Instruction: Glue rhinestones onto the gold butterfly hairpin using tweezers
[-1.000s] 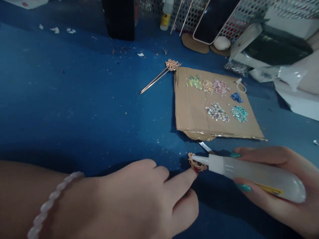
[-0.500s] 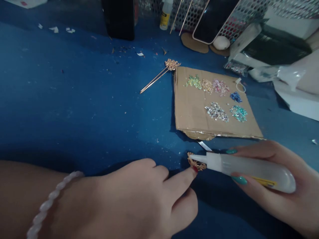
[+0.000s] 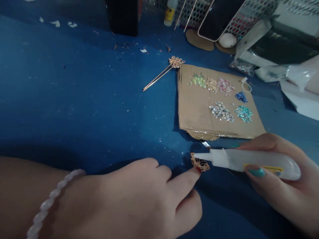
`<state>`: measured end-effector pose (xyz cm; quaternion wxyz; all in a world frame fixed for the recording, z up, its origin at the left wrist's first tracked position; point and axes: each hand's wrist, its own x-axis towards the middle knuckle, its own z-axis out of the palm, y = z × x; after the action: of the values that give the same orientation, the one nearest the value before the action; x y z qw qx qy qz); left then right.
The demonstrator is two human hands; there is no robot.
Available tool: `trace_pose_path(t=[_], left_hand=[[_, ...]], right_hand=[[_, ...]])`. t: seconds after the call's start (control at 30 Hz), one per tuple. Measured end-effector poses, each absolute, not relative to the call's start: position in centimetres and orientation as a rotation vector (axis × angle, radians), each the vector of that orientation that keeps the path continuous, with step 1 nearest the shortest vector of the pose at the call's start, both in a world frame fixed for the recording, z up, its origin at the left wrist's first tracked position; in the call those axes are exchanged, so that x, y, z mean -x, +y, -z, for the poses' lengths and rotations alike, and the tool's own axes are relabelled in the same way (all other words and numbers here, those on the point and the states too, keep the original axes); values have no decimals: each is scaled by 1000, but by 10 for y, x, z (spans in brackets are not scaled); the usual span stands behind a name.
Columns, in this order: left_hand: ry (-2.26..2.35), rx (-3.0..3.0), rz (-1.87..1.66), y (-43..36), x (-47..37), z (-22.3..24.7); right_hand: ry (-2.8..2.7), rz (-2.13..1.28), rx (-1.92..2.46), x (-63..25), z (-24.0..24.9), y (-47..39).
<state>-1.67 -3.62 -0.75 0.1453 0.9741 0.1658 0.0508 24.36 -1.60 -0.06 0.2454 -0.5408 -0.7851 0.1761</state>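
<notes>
My right hand [image 3: 281, 186] is wrapped round a translucent glue bottle [image 3: 259, 161] with a yellow label. The bottle lies nearly level, and its narrow white nozzle points left, its tip at the upper left part of a small copper-coloured filigree ornament [image 3: 201, 164]. Against the ornament's lower edge rests the index fingertip of my left hand [image 3: 139, 196], pressing it on the blue table; the other fingers are curled under, and the thumb is hidden. A second ornament, a copper-coloured hairpin [image 3: 176, 62] with two prongs, lies farther back.
A cardboard sheet [image 3: 194, 113] bears several small piles of coloured chips. Behind stand a black object [image 3: 123, 16], another glue bottle [image 3: 169, 13] and a phone [image 3: 219, 18]. Plastic bags [image 3: 274, 71] lie at the right, paper scraps [image 3: 56, 23] at the back left.
My right hand's thumb has shifted along the bottle, and the bottle is tilted slightly more level. The whole view has shifted a little. My left fingertip stays on the ornament.
</notes>
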Motion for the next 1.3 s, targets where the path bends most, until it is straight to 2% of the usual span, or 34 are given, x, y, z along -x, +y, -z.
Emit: trace_pose_path(t=[0.97,1.3], left_hand=[[464,-2802,-134,-37,17,8],[471,-2801,-142,-38,17,9]], right_hand=[[-2101,-558,1478,-245,1,-15],[-2188,-455,1448,-242,-1,-14]])
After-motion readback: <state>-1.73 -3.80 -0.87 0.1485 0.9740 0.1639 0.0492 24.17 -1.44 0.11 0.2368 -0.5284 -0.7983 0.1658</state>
